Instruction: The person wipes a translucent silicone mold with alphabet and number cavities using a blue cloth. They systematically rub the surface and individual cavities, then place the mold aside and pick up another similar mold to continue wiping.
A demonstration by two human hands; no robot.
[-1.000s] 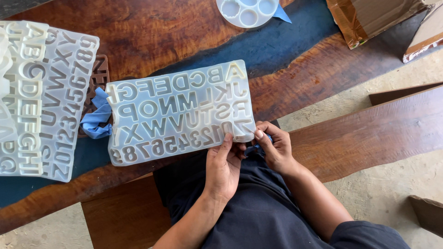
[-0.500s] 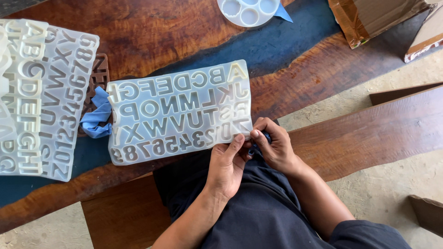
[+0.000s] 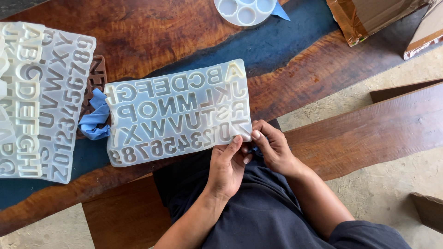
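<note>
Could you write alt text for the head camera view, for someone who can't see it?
Seen from above, a person's left hand and right hand pinch the near corner of a translucent letter-and-number mould on a wooden table. A second mould lies at the left, crumpled blue material between them.

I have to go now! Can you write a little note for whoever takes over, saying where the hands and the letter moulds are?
Left hand: fingertips pinching the near right corner of the translucent letter mould.
Right hand: thumb and fingers on that same corner, from the right.
That mould lies flat on the wooden table, corner overhanging the edge above the lap.
A second letter mould lies at the far left, a crumpled blue cloth between them, a round white palette at the top.
Done or left: cannot tell which cavities hold castings.
</note>
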